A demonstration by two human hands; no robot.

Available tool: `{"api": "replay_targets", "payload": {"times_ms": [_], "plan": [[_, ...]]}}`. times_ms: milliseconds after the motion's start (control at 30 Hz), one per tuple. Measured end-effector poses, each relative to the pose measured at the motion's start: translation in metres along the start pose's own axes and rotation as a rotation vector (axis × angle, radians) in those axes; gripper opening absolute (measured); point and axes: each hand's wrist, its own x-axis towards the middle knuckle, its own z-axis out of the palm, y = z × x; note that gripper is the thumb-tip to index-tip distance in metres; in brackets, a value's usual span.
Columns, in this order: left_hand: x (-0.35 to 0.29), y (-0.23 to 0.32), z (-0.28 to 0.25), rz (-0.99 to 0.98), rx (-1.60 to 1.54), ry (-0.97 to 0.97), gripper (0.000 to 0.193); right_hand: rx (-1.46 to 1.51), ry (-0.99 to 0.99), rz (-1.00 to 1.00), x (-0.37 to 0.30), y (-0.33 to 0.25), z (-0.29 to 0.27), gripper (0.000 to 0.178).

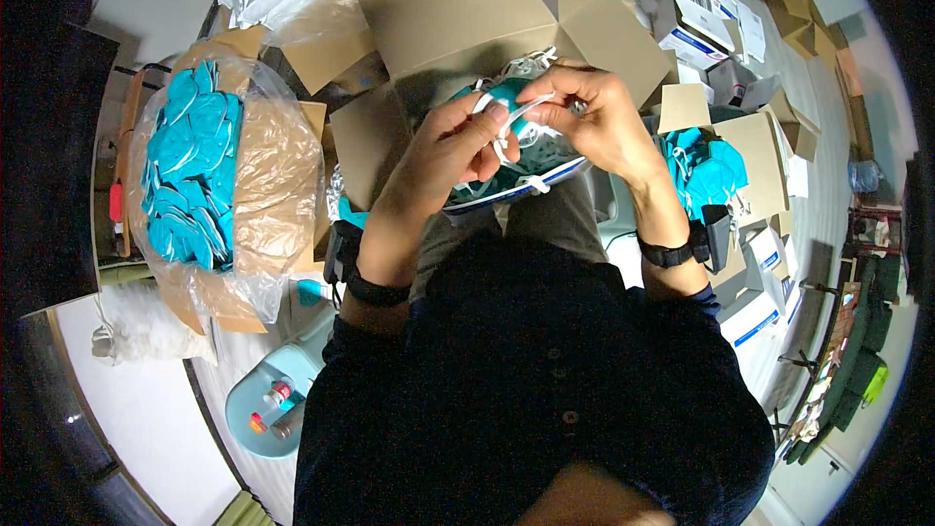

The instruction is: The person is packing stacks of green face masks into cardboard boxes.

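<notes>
Over an opened cardboard box (458,15) in front of me, both hands are closed around the white straps of a teal face mask (504,93). My left hand (450,144) pinches a white strap (526,109) between thumb and fingers. The thumb and fingertips of my right hand (596,117) grip the same stretch of strap from the other side. Part of the mask's body is hidden behind my fingers. Below the hands, more teal masks and tangled white straps (545,153) lie in the box.
At left, a plastic-lined box (278,185) holds a heap of teal mask pieces (195,166). More teal masks (703,175) fill a carton at right. White and blue small boxes (755,317) stand beyond it. A pale blue stool (255,385) at lower left carries a bottle (279,394).
</notes>
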Motion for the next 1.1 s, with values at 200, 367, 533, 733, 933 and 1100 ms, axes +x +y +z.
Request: {"api": "replay_targets", "payload": {"times_ms": [200,367,533,733,933,1100], "plan": [[0.003,-0.002,0.002,0.019,0.009,-0.070,0.028,-0.013,-0.042,0.010,-0.002,-0.006,-0.003,0.020],[0.000,0.005,0.005,-0.010,0.058,-0.113,0.027,0.380,-0.138,0.081,-0.003,0.009,0.000,0.023],[-0.002,0.001,0.003,-0.061,0.032,-0.069,0.025,0.207,-0.037,0.014,-0.005,0.004,0.002,0.018],[0.001,-0.001,0.007,-0.061,0.004,-0.090,0.025,-0.332,0.101,-0.298,-0.006,0.004,0.003,0.020],[0.005,-0.014,0.006,-0.105,-0.224,-0.039,0.029,-0.430,0.202,-0.369,-0.009,0.000,0.007,0.021],[0.005,-0.015,0.007,-0.007,-0.111,0.049,0.034,-0.308,0.077,-0.252,-0.010,-0.022,0.002,0.016]]}}
